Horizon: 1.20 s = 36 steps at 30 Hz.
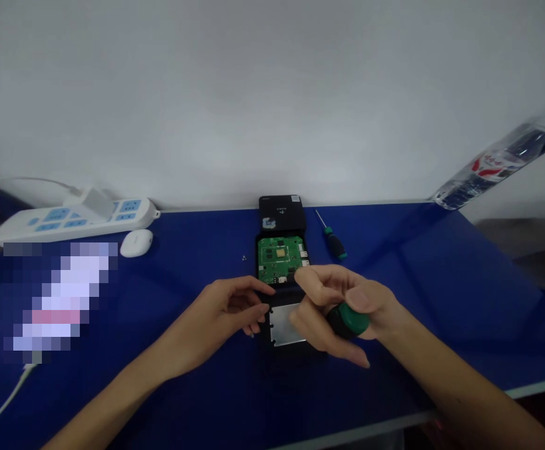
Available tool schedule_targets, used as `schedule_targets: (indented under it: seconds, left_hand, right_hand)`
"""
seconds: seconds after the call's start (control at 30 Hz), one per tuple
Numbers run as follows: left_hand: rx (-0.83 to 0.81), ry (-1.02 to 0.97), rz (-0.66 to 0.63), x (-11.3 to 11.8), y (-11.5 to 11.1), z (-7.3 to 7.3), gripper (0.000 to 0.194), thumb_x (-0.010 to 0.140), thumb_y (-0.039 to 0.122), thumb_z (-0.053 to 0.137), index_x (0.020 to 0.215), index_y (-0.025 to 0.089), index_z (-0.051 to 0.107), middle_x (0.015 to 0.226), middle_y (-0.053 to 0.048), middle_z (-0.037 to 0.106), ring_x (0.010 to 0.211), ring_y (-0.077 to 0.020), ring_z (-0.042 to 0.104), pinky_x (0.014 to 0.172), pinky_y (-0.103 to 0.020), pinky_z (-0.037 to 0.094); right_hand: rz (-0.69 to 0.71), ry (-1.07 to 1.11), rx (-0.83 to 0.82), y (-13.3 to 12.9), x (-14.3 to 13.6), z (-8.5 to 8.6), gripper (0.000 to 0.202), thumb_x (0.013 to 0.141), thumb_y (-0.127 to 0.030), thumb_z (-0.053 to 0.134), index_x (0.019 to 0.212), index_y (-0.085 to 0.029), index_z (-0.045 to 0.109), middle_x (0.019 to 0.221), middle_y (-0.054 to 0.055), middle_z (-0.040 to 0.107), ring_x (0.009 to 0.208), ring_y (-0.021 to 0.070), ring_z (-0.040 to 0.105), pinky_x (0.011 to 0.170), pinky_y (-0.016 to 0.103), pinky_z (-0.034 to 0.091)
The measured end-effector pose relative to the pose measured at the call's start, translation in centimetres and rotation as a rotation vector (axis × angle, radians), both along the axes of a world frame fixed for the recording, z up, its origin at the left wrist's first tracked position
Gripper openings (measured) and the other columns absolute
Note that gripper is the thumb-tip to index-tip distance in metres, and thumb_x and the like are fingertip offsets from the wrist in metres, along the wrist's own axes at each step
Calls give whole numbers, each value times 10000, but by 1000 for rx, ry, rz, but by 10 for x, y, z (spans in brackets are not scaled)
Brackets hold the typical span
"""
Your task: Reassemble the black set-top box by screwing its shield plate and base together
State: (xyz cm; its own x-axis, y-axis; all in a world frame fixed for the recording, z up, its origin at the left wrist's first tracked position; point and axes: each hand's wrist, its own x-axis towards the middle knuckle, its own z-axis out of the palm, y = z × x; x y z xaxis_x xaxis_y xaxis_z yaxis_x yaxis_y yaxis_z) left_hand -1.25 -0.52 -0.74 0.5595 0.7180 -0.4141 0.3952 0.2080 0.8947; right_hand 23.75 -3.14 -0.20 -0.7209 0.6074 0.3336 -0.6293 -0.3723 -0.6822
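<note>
Green-capped screwdriver (355,320) prob. light + stiff, I'd take its hdl (337,320); R hand (340,284) clamped on it, L hand (220,312) grip unclear.

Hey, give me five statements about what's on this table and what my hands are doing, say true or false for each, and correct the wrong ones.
1. Your right hand holds a green and black handle. True.
2. The loose screwdriver lies left of the green circuit board. False: it lies to the board's right.
3. A small white case lies beside the power strip. True.
4. Your left hand is wrapped around the water bottle. False: it is by the left edge of the silver metal plate.
5. The tabletop is blue. True.
</note>
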Motion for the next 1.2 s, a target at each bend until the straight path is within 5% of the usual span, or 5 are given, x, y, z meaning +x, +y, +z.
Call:
schedule_targets:
  seconds: [0.27, 0.47, 0.77, 0.93, 1.2]
  left_hand:
    - [9, 17, 2, 4, 1, 3, 387, 966, 482, 784, 1230, 200, 768, 912, -35, 813, 805, -216, 760, 777, -351, 621]
    - [-2, 3, -6, 0, 0, 2, 381, 973, 474, 786, 1249, 213, 764, 923, -26, 806, 807, -207, 757, 777, -343, 624]
    - [-1, 4, 10, 3, 0, 0, 345, 971, 457, 787, 1229, 228, 774, 909, -19, 801, 781, -194, 758, 739, -316, 618]
    - [-10, 2, 14, 3, 0, 4, 350, 963, 456, 791, 1225, 224, 771, 905, -17, 788, 785, -197, 756, 757, -330, 624]
    - [-12, -7, 11, 4, -1, 5, 372, 960, 466, 791, 1222, 203, 768, 889, -18, 778, 787, -199, 748, 764, -333, 619]
  right_hand:
    - [-51, 31, -58, -2, -2, -6, 410, 821, -425, 948, 944, -189, 636, 777, -20, 576, 604, 121, 437, 551, 240, 401]
    - [-105, 47, -64, -4, -4, -5, 549, 788, -444, 988, 814, -237, 480, 781, -42, 488, 617, 118, 418, 510, 225, 381]
    - [-63, 101, -14, 3, 6, -3, 491, 977, -395, 863, 866, -258, 406, 555, -108, 531, 380, 75, 359, 451, 194, 336]
    - [-30, 113, -18, 4, 5, 3, 316, 1110, -373, 541, 837, -239, 455, 523, -42, 540, 408, 115, 378, 499, 229, 366]
    - [-69, 70, 8, 2, 2, -3, 330, 1010, -371, 752, 876, -245, 478, 664, -21, 637, 491, 128, 469, 474, 214, 429]
